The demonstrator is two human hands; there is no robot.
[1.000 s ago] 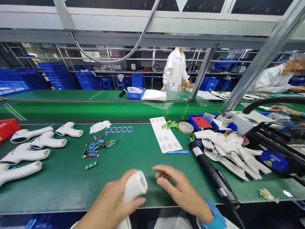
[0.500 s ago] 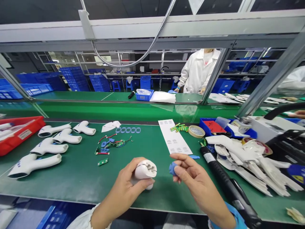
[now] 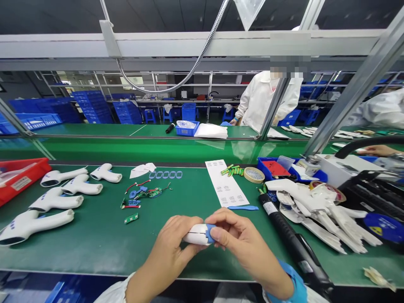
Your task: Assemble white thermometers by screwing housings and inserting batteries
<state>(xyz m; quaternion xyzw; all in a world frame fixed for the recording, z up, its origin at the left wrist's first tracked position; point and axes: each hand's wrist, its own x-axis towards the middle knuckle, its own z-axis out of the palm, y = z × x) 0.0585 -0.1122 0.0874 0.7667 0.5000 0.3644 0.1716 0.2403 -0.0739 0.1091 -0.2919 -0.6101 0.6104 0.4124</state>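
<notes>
My left hand (image 3: 173, 240) is closed around a white plastic housing (image 3: 196, 235), a dark seam running along its visible end. My right hand (image 3: 235, 235) pinches a small blue end cap (image 3: 209, 234) between thumb and fingers. The cap sits against the end of the housing, touching it; whether it is fully seated I cannot tell. Most of the housing is hidden by my left hand. Beyond my right hand a blue flat stick (image 3: 243, 208) lies near a white sheet of printed stickers (image 3: 224, 183).
At left lie several white gun-shaped housings (image 3: 47, 223) and a red bin (image 3: 23, 179). Circuit boards with wires (image 3: 147, 192) lie mid-table. At right are a black electric screwdriver (image 3: 287, 235), a pile of white shells (image 3: 322, 206) and a tape roll (image 3: 254, 175). Across the bench stands a person in white (image 3: 259, 99).
My right hand has moved left and brought the blue cap onto the open end of the white housing. The housing has turned, so its side seam shows. The view has shifted slightly.
</notes>
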